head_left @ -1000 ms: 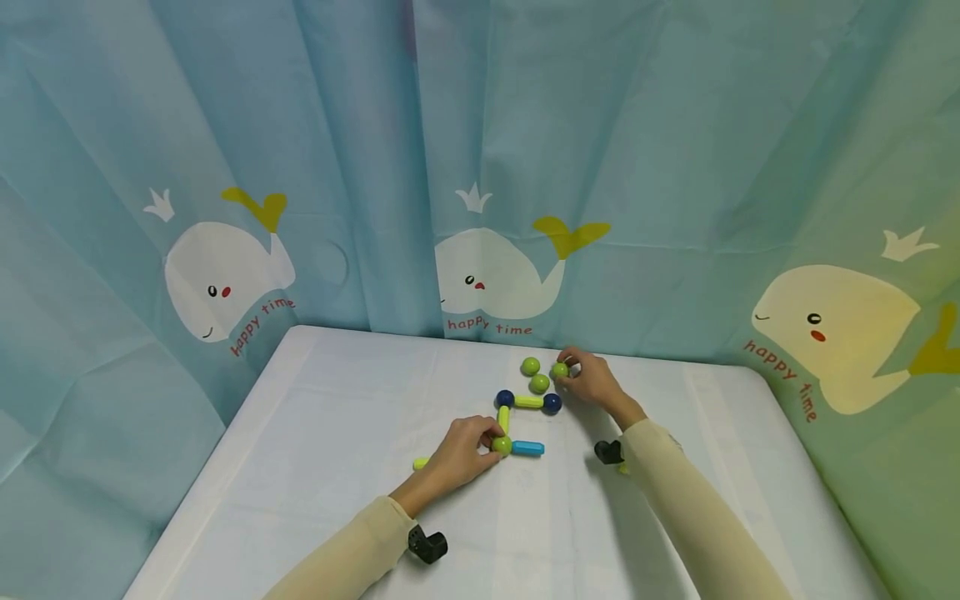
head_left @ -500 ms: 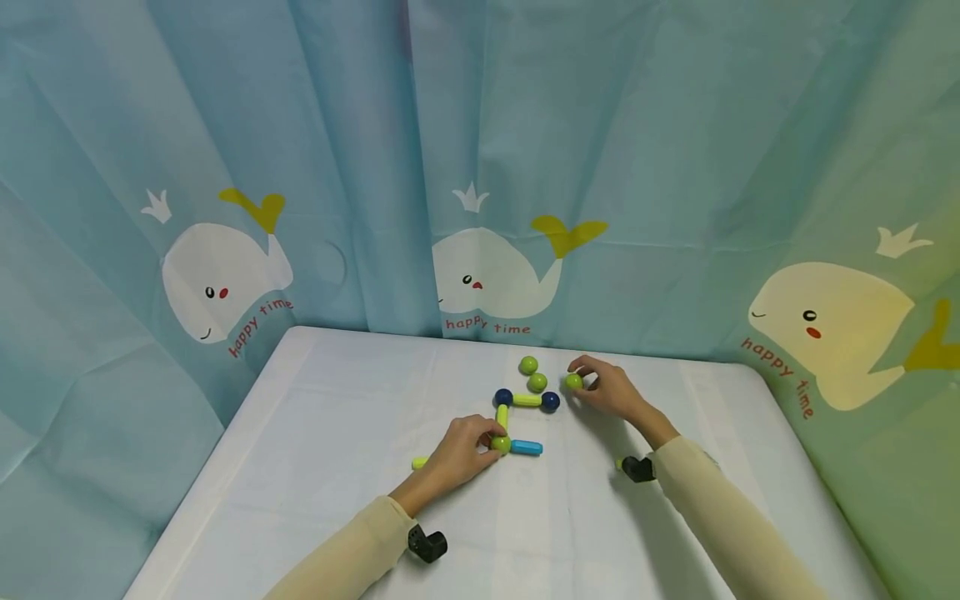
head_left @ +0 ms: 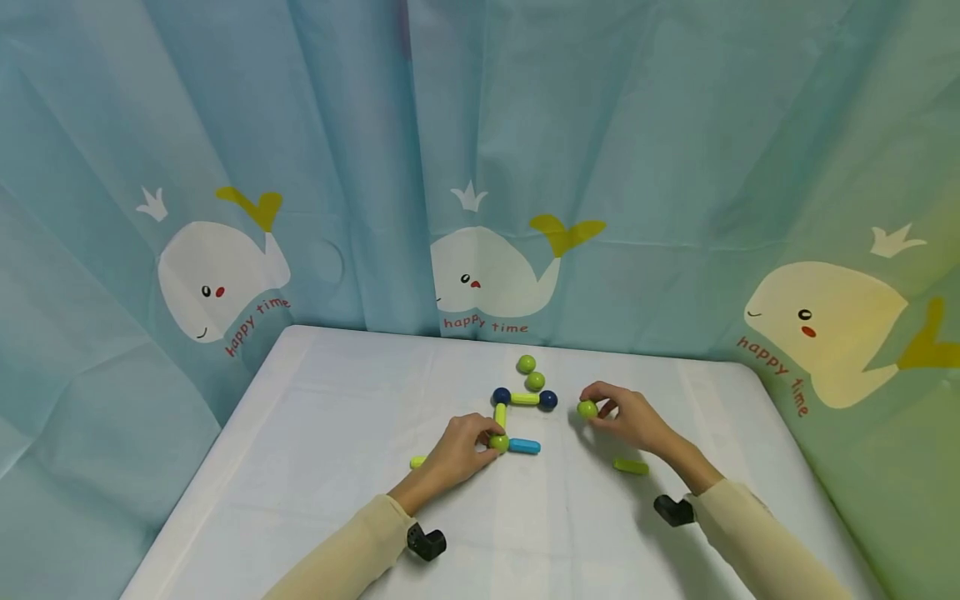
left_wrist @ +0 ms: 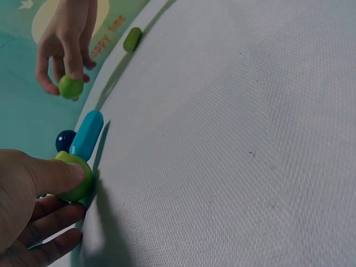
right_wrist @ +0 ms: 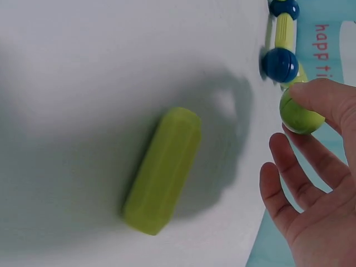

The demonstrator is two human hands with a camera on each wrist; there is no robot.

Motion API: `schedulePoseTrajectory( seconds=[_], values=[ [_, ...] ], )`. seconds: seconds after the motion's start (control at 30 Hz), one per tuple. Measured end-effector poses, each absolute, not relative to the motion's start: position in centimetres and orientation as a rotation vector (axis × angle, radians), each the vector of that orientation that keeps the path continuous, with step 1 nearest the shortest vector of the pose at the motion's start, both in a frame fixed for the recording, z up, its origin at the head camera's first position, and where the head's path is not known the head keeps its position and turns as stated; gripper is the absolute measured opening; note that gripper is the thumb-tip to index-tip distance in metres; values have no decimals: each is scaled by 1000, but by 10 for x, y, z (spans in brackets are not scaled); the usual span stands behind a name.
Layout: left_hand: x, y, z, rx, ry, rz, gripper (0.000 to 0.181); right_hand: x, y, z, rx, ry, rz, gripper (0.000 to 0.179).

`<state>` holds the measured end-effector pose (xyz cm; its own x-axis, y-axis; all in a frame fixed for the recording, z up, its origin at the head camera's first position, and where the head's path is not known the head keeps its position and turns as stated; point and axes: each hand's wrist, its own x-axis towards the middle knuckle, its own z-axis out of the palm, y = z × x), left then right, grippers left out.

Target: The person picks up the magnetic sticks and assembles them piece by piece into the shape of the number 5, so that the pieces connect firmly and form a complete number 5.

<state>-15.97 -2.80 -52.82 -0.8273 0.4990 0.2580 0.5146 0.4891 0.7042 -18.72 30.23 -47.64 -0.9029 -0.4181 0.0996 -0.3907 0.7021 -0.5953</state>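
Note:
My left hand (head_left: 459, 447) pinches a green ball (head_left: 498, 444) between thumb and fingers. That ball joins a blue rod (head_left: 524, 447) on its right to a yellow-green rod (head_left: 500, 414) behind it. The latter leads to a dark blue ball (head_left: 501, 396), then another yellow-green rod (head_left: 525, 399) and a second dark blue ball (head_left: 548, 401). To the right, my right hand (head_left: 628, 419) holds a loose green ball (head_left: 587, 409) in its fingertips, raised over the table. In the right wrist view this green ball (right_wrist: 301, 113) sits under the thumb, other fingers spread.
Two green balls (head_left: 535, 381) lie behind the joined pieces. A loose yellow-green rod (head_left: 631, 467) lies on the white table (head_left: 337, 400) below my right hand. Another yellow-green rod (head_left: 417, 462) is partly hidden by my left hand. A whale-print curtain (head_left: 660, 275) hangs behind.
My right hand has taken a green ball from beside the other two and carried it right and nearer, uncovering the loose yellow-green rod. My left hand stays on its ball.

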Motion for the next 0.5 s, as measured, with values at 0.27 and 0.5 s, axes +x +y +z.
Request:
schedulePoseTrajectory(
  seconds=[0.27,0.5],
  values=[
    [-160,-28,-529,-923,-2683,-1268,24,-166,302,-478,-732,2821,-1020,31],
    [-160,-28,-530,-922,-2683,-1272,24,-158,297,-482,-740,2777,-1041,30]
  ],
)
